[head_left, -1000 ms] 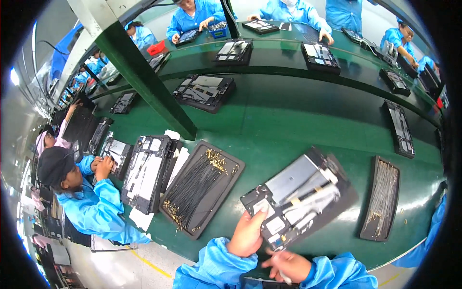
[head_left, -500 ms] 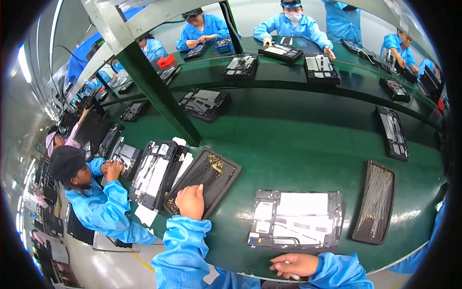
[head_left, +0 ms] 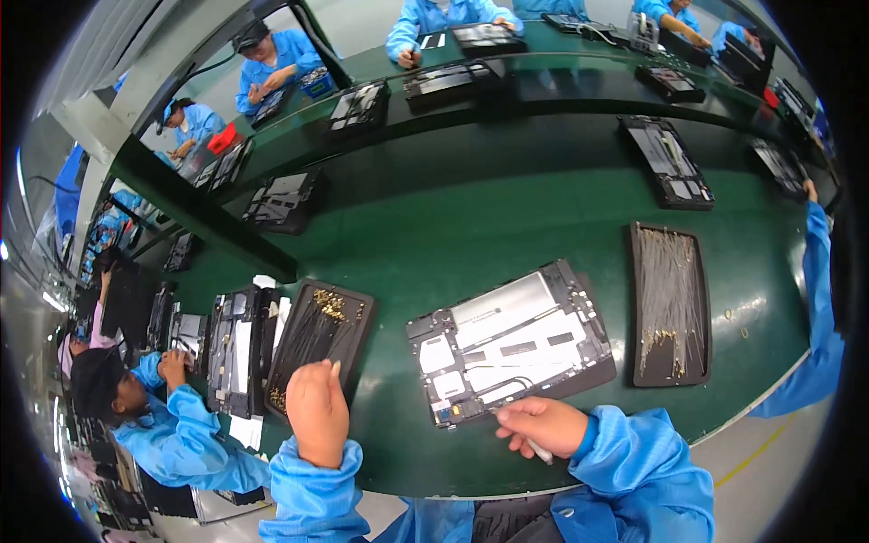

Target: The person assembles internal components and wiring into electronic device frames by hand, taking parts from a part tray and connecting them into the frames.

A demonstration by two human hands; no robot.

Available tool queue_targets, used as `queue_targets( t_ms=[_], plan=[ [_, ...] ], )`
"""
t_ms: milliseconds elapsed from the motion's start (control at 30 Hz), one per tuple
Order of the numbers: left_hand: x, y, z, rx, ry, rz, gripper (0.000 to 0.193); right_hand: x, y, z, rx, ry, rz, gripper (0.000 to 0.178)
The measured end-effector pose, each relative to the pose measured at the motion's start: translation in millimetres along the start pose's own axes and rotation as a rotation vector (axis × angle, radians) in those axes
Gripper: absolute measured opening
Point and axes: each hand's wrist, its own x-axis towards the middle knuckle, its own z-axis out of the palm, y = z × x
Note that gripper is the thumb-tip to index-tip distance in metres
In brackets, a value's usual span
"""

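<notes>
My left hand [head_left: 317, 412] is raised at the near edge of a dark tray [head_left: 358, 348] of thin black cables [head_left: 317, 339] with gold ends. Its fingers are curled together, and anything between them is too small or hidden to make out. My right hand [head_left: 546, 427] is closed around a short, pale, stick-like tool [head_left: 540, 452], mostly hidden in the palm. Its thumb and forefinger are by the near edge of a flat electronic device [head_left: 511, 344] with silver and white panels in a black frame. The device lies slanted on a dark base.
Another dark tray [head_left: 640, 357] of grey cables lies to the right. Stacked devices [head_left: 231, 353] stand at the left, beside a co-worker in blue [head_left: 186, 434]. A green post [head_left: 208, 217] rises from the table. More devices [head_left: 668, 163] lie farther back. A co-worker's sleeve [head_left: 819, 299] reaches in at right.
My left hand has drawn back from the cables toward me. My right hand has come up to the device's near edge. The device now lies at a slant, and the view has shifted right.
</notes>
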Motion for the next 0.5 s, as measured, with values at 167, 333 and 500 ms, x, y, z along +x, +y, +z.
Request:
queue_targets(
  t_ms=[167,333,500],
  plan=[
    [-15.3,33.5,-22.9,-0.103,0.039,0.173,0.020,-16.2,-50.6,29.0,-0.278,0.068,-0.334,0.048],
    [-30.8,57.7,-33.7,-0.192,-0.047,0.260,0.029,-16.9,-61.6,31.7,-0.278,-0.017,-0.372,0.037],
    [-46.6,76.4,-20.5,-0.260,-0.224,0.216,0.029,-15.2,-34.2,17.4,-0.187,-0.040,-0.105,0.036]
  ],
)
